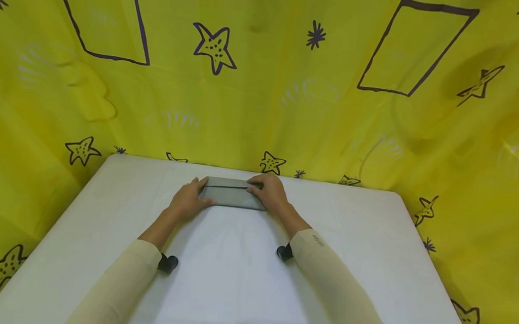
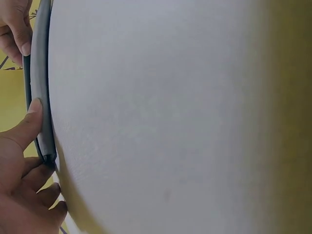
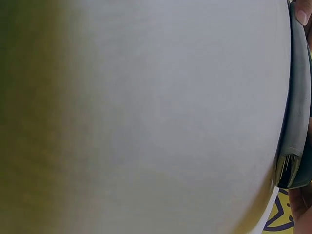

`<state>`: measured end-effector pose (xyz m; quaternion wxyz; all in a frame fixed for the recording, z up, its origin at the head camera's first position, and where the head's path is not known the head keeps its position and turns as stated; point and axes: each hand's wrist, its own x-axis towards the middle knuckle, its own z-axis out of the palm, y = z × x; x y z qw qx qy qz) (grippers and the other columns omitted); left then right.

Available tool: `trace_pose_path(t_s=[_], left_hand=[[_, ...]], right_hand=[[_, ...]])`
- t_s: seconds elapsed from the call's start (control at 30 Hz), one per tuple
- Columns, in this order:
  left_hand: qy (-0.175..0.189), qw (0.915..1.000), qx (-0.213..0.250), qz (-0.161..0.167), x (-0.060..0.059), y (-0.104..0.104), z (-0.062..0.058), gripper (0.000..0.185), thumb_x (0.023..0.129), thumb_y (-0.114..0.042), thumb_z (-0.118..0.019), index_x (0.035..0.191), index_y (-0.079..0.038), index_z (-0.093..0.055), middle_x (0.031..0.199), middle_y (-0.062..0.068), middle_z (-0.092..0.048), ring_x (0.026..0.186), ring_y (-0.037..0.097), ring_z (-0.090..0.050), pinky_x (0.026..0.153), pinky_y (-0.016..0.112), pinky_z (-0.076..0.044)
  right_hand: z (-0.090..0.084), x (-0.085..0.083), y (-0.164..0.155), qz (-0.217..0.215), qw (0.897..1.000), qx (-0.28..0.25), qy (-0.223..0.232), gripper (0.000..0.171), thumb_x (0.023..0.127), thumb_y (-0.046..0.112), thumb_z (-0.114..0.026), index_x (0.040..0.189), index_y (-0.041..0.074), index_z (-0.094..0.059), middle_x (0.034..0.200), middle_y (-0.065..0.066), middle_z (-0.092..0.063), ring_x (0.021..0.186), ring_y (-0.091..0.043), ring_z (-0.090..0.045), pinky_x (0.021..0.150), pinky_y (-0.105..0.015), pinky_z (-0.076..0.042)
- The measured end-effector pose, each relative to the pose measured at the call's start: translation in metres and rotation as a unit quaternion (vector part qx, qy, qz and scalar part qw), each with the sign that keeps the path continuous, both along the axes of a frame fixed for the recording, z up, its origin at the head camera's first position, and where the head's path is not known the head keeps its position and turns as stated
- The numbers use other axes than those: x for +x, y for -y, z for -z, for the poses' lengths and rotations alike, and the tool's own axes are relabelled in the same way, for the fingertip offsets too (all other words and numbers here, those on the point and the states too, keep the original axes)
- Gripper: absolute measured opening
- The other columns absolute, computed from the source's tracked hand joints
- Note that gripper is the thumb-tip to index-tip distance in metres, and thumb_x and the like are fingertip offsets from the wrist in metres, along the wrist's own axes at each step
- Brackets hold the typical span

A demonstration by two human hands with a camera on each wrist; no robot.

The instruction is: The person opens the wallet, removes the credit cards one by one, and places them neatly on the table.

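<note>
A grey long wallet (image 1: 231,197) lies lengthwise across the far middle part of the white table, with a dark line along its flap. My left hand (image 1: 187,200) holds its left end, thumb on the near edge and a finger at the far corner. At the right end, my right hand (image 1: 272,192) pinches the flap's edge between thumb and fingers. The right wrist view shows the wallet's open end (image 3: 288,169) with thin layers inside. What the layers are, I cannot tell. In the left wrist view the wallet's near side (image 2: 43,78) runs under the left thumb.
A white cloth covers the table (image 1: 241,277). Behind it and on both sides hangs a yellow curtain (image 1: 255,100) with starfish drawings, close to the table's edges. Small black devices (image 1: 168,263) sit at both wrists.
</note>
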<state>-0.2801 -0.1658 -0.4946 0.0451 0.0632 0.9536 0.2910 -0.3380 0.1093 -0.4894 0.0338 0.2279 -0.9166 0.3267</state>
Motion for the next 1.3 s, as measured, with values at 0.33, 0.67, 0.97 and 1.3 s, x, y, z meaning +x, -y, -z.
trace_pose_path(t_s=[0.33,0.67,0.97,1.3], left_hand=[[-0.017,0.9996,0.021,0.009,0.000,0.002,0.003,0.085,0.099,-0.039,-0.075,0.162,0.001,-0.034,0.163,0.040,-0.023,0.144,0.068,-0.021,0.117,0.070,-0.026],[-0.008,0.9995,0.029,-0.002,0.000,0.003,0.002,0.089,0.098,-0.033,-0.076,0.164,0.002,-0.028,0.164,0.036,-0.023,0.147,0.064,-0.022,0.120,0.067,-0.024],[-0.008,0.9995,0.031,-0.005,0.001,0.003,0.003,0.089,0.098,-0.034,-0.076,0.164,0.002,-0.028,0.165,0.036,-0.023,0.147,0.063,-0.021,0.119,0.068,-0.023],[-0.001,0.9998,0.019,-0.007,-0.001,0.001,0.002,0.089,0.099,-0.034,-0.076,0.164,0.002,-0.028,0.164,0.036,-0.023,0.147,0.063,-0.022,0.120,0.068,-0.024]], right_hand=[[0.000,-0.002,0.002,0.014,1.000,-0.010,0.005,0.023,0.098,0.023,-0.078,0.116,0.011,-0.083,0.118,-0.005,-0.078,0.119,-0.024,-0.069,0.103,-0.038,-0.053],[0.007,-0.008,0.007,0.041,0.998,-0.043,0.005,0.023,0.103,0.025,-0.071,0.111,0.008,-0.083,0.110,-0.007,-0.079,0.108,-0.024,-0.073,0.094,-0.039,-0.057],[0.008,-0.008,0.014,0.051,0.995,-0.090,-0.012,0.021,0.101,0.019,-0.072,0.106,0.001,-0.083,0.106,-0.013,-0.079,0.102,-0.029,-0.074,0.089,-0.041,-0.058],[0.017,-0.008,0.021,0.103,0.986,-0.130,-0.004,0.022,0.101,0.020,-0.072,0.106,0.002,-0.083,0.103,-0.012,-0.080,0.102,-0.028,-0.074,0.090,-0.042,-0.058]])
